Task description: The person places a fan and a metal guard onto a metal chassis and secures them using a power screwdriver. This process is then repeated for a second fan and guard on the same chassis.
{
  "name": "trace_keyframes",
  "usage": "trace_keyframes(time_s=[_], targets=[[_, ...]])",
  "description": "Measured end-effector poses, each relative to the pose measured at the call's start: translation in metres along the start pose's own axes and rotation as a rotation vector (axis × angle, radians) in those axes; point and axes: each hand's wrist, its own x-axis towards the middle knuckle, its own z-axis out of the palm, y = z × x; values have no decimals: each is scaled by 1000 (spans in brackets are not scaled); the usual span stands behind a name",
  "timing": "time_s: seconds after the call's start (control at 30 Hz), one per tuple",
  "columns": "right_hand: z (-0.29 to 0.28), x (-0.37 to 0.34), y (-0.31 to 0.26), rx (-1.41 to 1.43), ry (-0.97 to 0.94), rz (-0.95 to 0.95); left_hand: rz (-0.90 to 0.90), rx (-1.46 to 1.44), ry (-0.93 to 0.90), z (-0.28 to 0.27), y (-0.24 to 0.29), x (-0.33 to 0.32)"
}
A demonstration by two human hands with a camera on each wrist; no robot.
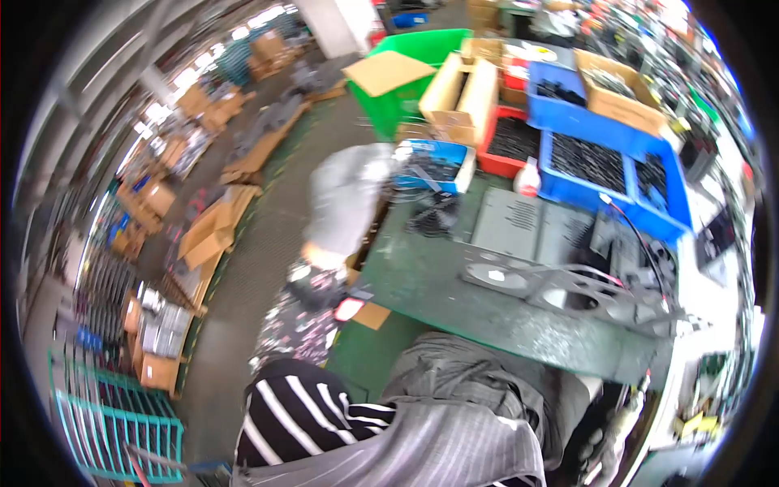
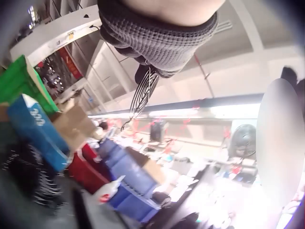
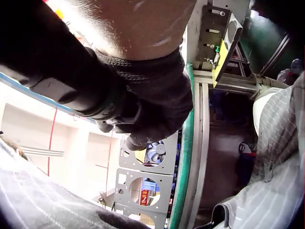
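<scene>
1. A worker's gloved left hand (image 2: pixel 155 43) lifts a wire fan guard (image 2: pixel 145 90), its rings hanging below the fingers, which pinch it near the edge.
2. In the head view the same arm reaches out past the near left side of a dark green workbench (image 1: pixel 406 272), the hand blurred beside a blue box (image 2: pixel 40 126) marked with white digits.
3. Black wire coils (image 1: pixel 434 215) lie on the bench right in front of that box.
4. The gloved right hand (image 3: pixel 159 102) appears over grey metal plates (image 3: pixel 167 164) cut with large round openings; its fingers point down toward them, and whether they hold anything cannot be told.
5. Farther along the bench, a red bin (image 1: pixel 501 165) and a long blue bin (image 1: pixel 568 193) carry dark parts, with a white bottle (image 1: pixel 527 180) standing between them and flat grey panels (image 1: pixel 507 223) lying in front.
6. Behind the box rises a green bin (image 1: pixel 381 105), a cardboard flap across its top.
</scene>
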Motion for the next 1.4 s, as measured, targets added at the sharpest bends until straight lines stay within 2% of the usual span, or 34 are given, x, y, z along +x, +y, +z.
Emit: trace_keyframes(time_s=[0.07,0.13,0.2,0.23,0.27,0.33,0.37,0.4,0.47,0.5,0.6,0.67,0.77,0.87,0.93,0.97,1.03,1.13,1.17,1.27,1.3,1.4], targets=[[4,-32,-11,-10,83,-19,-71,-308,4,3,39,-17],[14,-68,-19,-10,171,-32,-181,-386,-193,14,80,-35],[32,-104,-33,-13,277,-44,-160,-377,-501,39,98,-49],[55,-106,-50,84,401,81,-169,-259,-644,57,111,-52],[78,-95,-69,191,523,197,-59,-166,-674,78,108,-60],[83,-97,-79,181,515,230,-13,-156,-766,115,110,-79],[84,-99,-84,137,503,244,94,-85,-764,130,116,-85],[85,-103,-87,99,489,258,115,-122,-809,144,117,-90],[86,-114,-97,25,441,286,304,-116,-734,172,116,-104],[83,-118,-96,-46,422,279,370,-58,-757,181,118,-104],[83,-119,-102,-215,395,247,513,-48,-732,201,125,-110],[80,-121,-106,-210,383,325,509,-20,-779,208,131,-108],[72,-121,-98,-218,407,216,511,-43,-746,215,135,-111],[69,-116,-97,-178,468,223,477,-1,-779,217,141,-110],[66,-116,-100,-146,460,275,616,72,-842,218,144,-108],[64,-116,-101,-121,451,319,617,73,-843,220,144,-107],[59,-114,-96,-88,436,289,757,113,-854,223,141,-105],[53,-110,-100,-7,412,249,846,146,-874,232,137,-102],[51,-109,-103,41,404,239,817,167,-970,235,134,-100],[43,-105,-112,111,458,236,755,155,-1010,252,128,-110],[38,-103,-117,72,473,247,679,102,-1005,260,125,-117],[29,-94,-136,-16,521,271,641,34,-958,282,129,-123]])
